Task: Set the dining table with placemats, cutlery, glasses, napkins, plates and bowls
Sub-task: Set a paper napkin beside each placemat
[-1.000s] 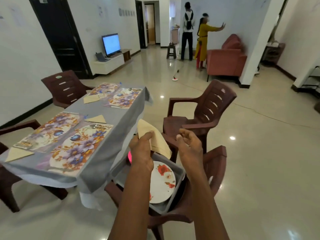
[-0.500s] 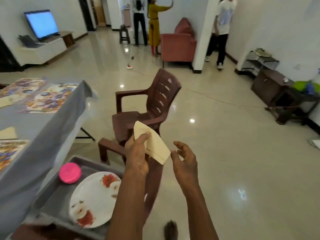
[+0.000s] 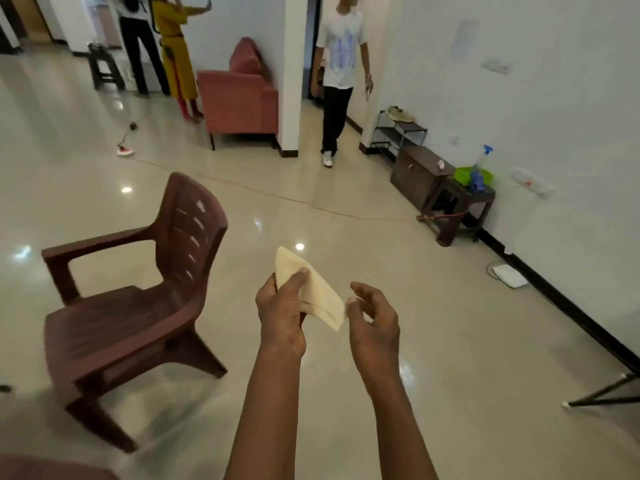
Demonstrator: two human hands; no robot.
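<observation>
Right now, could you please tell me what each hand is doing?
Left hand: grips the folded napkin.
Right hand: open, holding nothing, fingertips near the napkin's corner.

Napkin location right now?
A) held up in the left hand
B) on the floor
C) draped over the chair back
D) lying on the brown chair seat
A: the left hand pinches the folded napkin between thumb and fingers, in the air above the floor and well to the right of the brown plastic chair. The right hand is beside the napkin's lower corner.
</observation>
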